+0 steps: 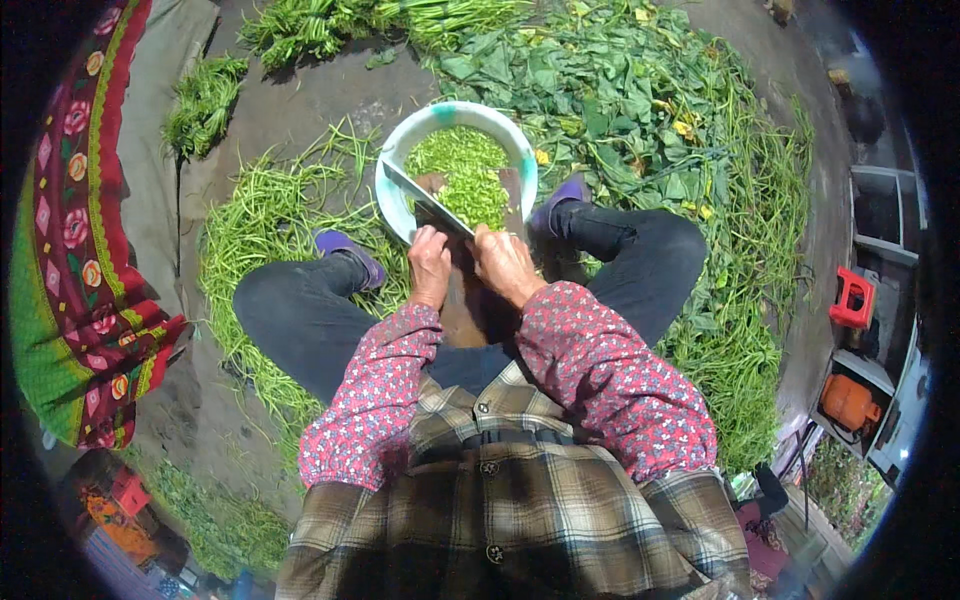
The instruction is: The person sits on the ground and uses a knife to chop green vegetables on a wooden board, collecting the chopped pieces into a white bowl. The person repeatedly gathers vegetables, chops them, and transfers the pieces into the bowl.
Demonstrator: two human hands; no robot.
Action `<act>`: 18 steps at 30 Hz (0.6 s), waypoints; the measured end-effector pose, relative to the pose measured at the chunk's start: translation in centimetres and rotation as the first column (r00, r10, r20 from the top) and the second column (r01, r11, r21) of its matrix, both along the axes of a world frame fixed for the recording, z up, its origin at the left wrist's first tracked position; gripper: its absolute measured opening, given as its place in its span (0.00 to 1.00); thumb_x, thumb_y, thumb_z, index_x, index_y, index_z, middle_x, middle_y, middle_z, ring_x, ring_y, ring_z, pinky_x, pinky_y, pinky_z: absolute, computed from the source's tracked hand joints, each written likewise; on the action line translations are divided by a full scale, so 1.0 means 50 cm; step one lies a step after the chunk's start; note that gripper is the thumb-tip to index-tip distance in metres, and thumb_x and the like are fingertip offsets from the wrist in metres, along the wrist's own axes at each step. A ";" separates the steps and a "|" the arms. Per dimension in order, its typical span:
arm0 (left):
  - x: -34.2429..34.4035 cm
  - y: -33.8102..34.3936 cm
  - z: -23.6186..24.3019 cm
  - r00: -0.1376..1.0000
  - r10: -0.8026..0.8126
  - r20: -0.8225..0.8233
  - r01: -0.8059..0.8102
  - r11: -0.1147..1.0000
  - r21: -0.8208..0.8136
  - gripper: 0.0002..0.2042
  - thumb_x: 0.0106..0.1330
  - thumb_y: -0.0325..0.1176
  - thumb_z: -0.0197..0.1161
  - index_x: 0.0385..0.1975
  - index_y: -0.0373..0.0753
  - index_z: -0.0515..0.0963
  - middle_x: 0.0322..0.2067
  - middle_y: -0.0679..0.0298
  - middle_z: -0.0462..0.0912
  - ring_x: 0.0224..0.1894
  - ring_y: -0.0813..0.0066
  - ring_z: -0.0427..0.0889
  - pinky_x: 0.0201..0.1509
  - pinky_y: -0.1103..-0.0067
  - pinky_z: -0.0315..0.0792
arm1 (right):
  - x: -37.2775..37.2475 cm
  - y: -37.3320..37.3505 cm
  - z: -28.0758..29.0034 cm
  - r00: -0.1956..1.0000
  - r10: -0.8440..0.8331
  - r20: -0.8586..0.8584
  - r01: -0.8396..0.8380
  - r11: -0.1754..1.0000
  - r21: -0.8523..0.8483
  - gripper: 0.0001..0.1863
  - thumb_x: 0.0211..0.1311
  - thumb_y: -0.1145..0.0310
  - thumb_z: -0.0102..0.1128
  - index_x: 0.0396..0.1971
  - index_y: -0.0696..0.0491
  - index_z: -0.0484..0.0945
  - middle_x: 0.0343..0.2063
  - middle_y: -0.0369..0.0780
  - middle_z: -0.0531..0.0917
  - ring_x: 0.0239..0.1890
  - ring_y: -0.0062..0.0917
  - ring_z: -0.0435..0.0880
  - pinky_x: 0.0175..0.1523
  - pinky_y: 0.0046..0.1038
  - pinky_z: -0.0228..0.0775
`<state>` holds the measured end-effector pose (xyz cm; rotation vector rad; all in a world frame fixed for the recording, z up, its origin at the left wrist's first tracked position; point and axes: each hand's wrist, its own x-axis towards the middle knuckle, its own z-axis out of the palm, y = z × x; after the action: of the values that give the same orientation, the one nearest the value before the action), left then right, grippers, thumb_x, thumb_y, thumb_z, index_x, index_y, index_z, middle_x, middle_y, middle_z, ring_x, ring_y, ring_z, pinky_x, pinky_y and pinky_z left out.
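My right hand (505, 265) grips a large knife (430, 200), its blade slanting up to the left across a brown board (510, 195). The board's upper end sits in a pale plastic basin (523, 150) with green patches, amid chopped green pieces (455, 150). Just left of the knife handle, my left hand (429, 262) is closed at the near edge of the blade; what its fingers hold is hidden.
Long green stems (250, 230) and leafy vines (650, 120) surround my crossed legs. Green bundles (200, 105) lie upper left. A floral blanket (85, 250) is at left; a red stool (852, 298) and orange container (848, 400) at right. Someone in purple (755, 530) is partly visible lower right.
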<state>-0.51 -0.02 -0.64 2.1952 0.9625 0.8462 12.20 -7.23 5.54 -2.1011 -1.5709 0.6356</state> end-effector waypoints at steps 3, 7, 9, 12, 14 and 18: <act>-0.009 -0.002 0.019 1.000 0.004 0.010 -0.003 0.988 -0.154 0.05 0.46 0.19 0.60 0.24 0.31 0.75 0.28 0.55 0.76 0.33 0.58 0.77 0.40 0.74 0.70 | 0.013 -0.006 0.007 0.993 -0.101 -0.053 0.102 0.994 0.029 0.09 0.53 0.70 0.56 0.23 0.59 0.69 0.15 0.53 0.74 0.22 0.51 0.75 0.25 0.43 0.65; -0.019 0.022 0.044 0.969 0.220 0.109 -0.164 0.910 -0.380 0.06 0.52 0.22 0.59 0.30 0.32 0.78 0.34 0.57 0.80 0.37 0.68 0.79 0.45 0.79 0.70 | 0.032 -0.008 0.031 0.985 -0.150 -0.083 0.156 0.985 0.079 0.09 0.54 0.70 0.56 0.24 0.59 0.68 0.12 0.53 0.71 0.18 0.50 0.74 0.21 0.42 0.63; -0.042 0.018 0.051 0.939 0.345 0.005 -0.299 0.822 -0.484 0.08 0.50 0.23 0.60 0.31 0.32 0.77 0.34 0.57 0.80 0.38 0.66 0.79 0.46 0.77 0.69 | 0.033 -0.017 0.049 0.990 -0.124 -0.065 0.130 0.986 0.105 0.09 0.54 0.71 0.56 0.24 0.59 0.67 0.12 0.52 0.71 0.18 0.49 0.74 0.21 0.42 0.63; -0.043 -0.003 0.059 0.971 0.211 -0.117 -0.235 0.937 -0.257 0.14 0.42 0.24 0.67 0.30 0.34 0.73 0.34 0.56 0.75 0.41 0.59 0.74 0.46 0.72 0.67 | 0.032 -0.025 0.056 0.995 -0.089 -0.032 0.092 0.993 0.079 0.07 0.53 0.73 0.54 0.24 0.59 0.66 0.12 0.52 0.71 0.18 0.49 0.74 0.22 0.42 0.63; -0.044 -0.012 0.041 0.973 0.156 -0.172 -0.185 0.968 -0.167 0.20 0.35 0.22 0.70 0.32 0.35 0.73 0.37 0.55 0.72 0.44 0.54 0.69 0.47 0.68 0.65 | 0.023 -0.028 0.064 1.000 -0.012 -0.005 0.012 0.999 -0.052 0.06 0.48 0.76 0.53 0.27 0.59 0.68 0.16 0.52 0.75 0.22 0.49 0.77 0.26 0.44 0.68; -0.043 -0.011 0.012 0.962 0.144 -0.234 -0.136 0.989 0.050 0.06 0.39 0.16 0.52 0.18 0.32 0.68 0.25 0.52 0.69 0.33 0.51 0.68 0.37 0.62 0.64 | 0.003 -0.041 0.057 0.987 0.114 0.111 -0.096 0.983 -0.156 0.04 0.51 0.74 0.47 0.27 0.57 0.66 0.15 0.49 0.76 0.21 0.43 0.78 0.26 0.43 0.68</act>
<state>-2.63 -0.57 -0.05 2.3165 1.2389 0.6759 12.34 -9.28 8.40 -2.2130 -1.7599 0.6951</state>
